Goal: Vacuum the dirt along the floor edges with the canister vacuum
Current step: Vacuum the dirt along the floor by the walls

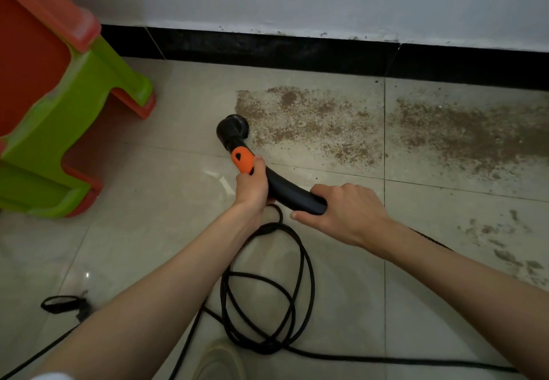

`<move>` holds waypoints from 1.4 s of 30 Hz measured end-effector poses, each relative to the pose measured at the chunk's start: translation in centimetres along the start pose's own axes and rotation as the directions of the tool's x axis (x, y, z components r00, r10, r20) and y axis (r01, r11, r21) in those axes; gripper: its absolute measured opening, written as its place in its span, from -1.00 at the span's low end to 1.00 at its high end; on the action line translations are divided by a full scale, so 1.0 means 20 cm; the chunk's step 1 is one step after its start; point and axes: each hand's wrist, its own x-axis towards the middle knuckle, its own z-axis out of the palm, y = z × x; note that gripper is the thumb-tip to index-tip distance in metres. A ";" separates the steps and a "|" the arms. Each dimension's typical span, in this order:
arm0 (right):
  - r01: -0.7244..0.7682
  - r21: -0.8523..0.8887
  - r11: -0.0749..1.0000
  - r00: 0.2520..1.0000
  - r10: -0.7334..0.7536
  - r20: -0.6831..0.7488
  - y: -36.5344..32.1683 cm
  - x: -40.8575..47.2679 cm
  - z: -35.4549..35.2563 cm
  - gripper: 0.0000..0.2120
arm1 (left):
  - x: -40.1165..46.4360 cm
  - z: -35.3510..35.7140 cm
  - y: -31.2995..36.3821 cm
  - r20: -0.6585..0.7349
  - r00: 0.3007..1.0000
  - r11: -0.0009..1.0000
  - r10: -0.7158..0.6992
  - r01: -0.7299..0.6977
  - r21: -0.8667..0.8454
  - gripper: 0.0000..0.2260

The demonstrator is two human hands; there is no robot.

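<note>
Both hands hold the vacuum handle [285,189]: left hand [252,185] wraps near its orange collar, right hand [344,213] clasps the rear. The brush nozzle [234,127] touches the left end of the dirt [312,124] near the floor's wall edge; sweeping right comes next

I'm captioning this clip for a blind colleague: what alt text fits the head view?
Both hands grip a curved black vacuum handle, left hand near its orange collar, right hand at the rear, the round brush nozzle at the left edge of a brown dirt patch beside the black baseboard.
</note>
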 end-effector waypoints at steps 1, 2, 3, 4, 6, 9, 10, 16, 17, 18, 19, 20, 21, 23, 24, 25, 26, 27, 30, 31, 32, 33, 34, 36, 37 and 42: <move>-0.011 0.013 1.000 1.000 0.011 -0.007 0.00 0.04 0.00 -0.54 | 0.03 0.01 0.03 -0.002 1.000 1.000 0.014 -0.014 0.000 -0.61; -0.021 0.028 0.999 1.000 0.021 -0.016 -0.01 0.08 0.00 -0.54 | 0.07 0.01 0.05 -0.004 1.000 1.000 0.027 -0.027 0.000 -0.62; -0.028 0.043 0.999 0.999 0.029 -0.028 -0.02 0.12 0.00 -0.54 | 0.10 0.02 0.09 -0.006 0.999 0.999 0.035 -0.035 0.001 -0.63; -0.034 0.057 0.998 0.999 0.036 -0.039 -0.02 0.16 -0.01 -0.54 | 0.14 0.03 0.12 -0.005 0.999 0.999 0.040 -0.040 0.007 -0.65; -0.049 0.077 0.996 0.997 0.053 -0.054 -0.04 0.25 -0.01 -0.55 | 0.21 0.04 0.19 0.004 0.999 0.999 0.047 -0.047 0.022 -0.70; -0.078 0.127 0.989 0.994 0.087 -0.065 -0.06 0.38 -0.03 -0.56 | 0.30 0.04 0.30 0.032 0.998 0.996 0.058 -0.060 0.062 -0.74; -0.086 0.156 0.984 0.992 0.099 -0.073 -0.07 0.41 -0.04 -0.57 | 0.33 0.04 0.34 0.052 0.997 0.995 0.065 -0.069 0.076 -0.75; -0.117 0.266 0.957 0.984 0.149 -0.102 -0.15 0.49 -0.02 -0.59 | 0.42 0.00 0.43 0.131 0.986 0.982 0.100 -0.120 0.148 -0.79; -0.121 0.271 0.955 0.983 0.154 -0.102 -0.15 0.49 -0.02 -0.59 | 0.42 -0.01 0.43 0.141 0.985 0.980 0.101 -0.124 0.159 -0.79; -0.125 0.276 0.953 0.982 0.158 -0.100 -0.15 0.48 -0.02 -0.58 | 0.42 -0.01 0.42 0.149 0.984 0.978 0.100 -0.125 0.166 -0.78; -0.130 0.279 0.951 0.982 0.163 -0.096 -0.14 0.46 -0.02 -0.58 | 0.41 0.00 0.42 0.159 0.982 0.978 0.097 -0.124 0.167 -0.78; -0.137 0.278 0.951 0.981 0.169 -0.092 -0.13 0.45 -0.02 -0.58 | 0.40 0.01 0.41 0.169 0.981 0.979 0.094 -0.122 0.164 -0.78; -0.145 0.274 0.951 0.981 0.175 -0.089 -0.12 0.43 -0.03 -0.58 | 0.38 0.02 0.40 0.181 0.979 0.979 0.091 -0.121 0.163 -0.78; -0.157 0.259 0.953 0.978 0.187 -0.093 -0.09 0.39 -0.04 -0.58 | 0.35 0.06 0.39 0.207 0.975 0.979 0.082 -0.118 0.166 -0.77; -0.166 0.251 0.954 0.976 0.196 -0.097 -0.07 0.37 -0.05 -0.58 | 0.33 0.09 0.38 0.219 0.972 0.980 0.078 -0.116 0.164 -0.77; -0.178 0.245 0.953 0.973 0.207 -0.100 -0.05 0.35 -0.06 -0.57 | 0.32 0.12 0.38 0.231 0.970 0.980 0.076 -0.115 0.162 -0.78; -0.191 0.241 0.952 0.970 0.221 -0.102 -0.03 0.34 -0.07 -0.57 | 0.30 0.15 0.38 0.243 0.967 0.980 0.074 -0.116 0.162 -0.78; -0.207 0.237 0.949 0.966 0.236 -0.101 -0.01 0.32 -0.08 -0.57 | 0.28 0.18 0.38 0.256 0.964 0.980 0.070 -0.115 0.164 -0.78; -0.260 0.235 0.936 0.950 0.292 -0.108 0.07 0.26 -0.10 -0.57 | 0.24 0.29 0.37 0.316 0.947 0.974 0.051 -0.117 0.193 -0.79; -0.274 0.238 0.932 0.944 0.307 -0.117 0.10 0.23 -0.10 -0.57 | 0.22 0.33 0.36 0.334 0.941 0.972 0.050 -0.123 0.200 -0.79; -0.285 0.242 0.927 0.939 0.321 -0.125 0.13 0.21 -0.11 -0.57 | 0.20 0.37 0.36 0.344 0.938 0.971 0.051 -0.127 0.202 -0.79; -0.295 0.246 0.923 0.934 0.333 -0.131 0.16 0.18 -0.11 -0.57 | 0.19 0.41 0.35 0.352 0.935 0.970 0.050 -0.129 0.204 -0.79; -0.305 0.249 0.919 0.929 0.345 -0.136 0.19 0.16 -0.12 -0.58 | 0.18 0.45 0.33 0.366 0.930 0.970 0.047 -0.130 0.206 -0.79; -0.327 0.250 0.911 0.918 0.370 -0.146 0.24 0.11 -0.13 -0.59 | 0.15 0.52 0.31 0.404 0.914 0.968 0.033 -0.131 0.216 -0.79; -0.340 0.249 0.907 0.911 0.383 -0.151 0.27 0.08 -0.13 -0.60 | 0.14 0.55 0.30 0.418 0.908 0.965 0.029 -0.134 0.225 -0.78; -0.397 0.233 0.888 0.885 0.438 -0.161 0.36 0.00 -0.15 -0.56 | 0.09 0.68 0.27 0.430 0.903 0.956 0.014 -0.138 0.258 -0.78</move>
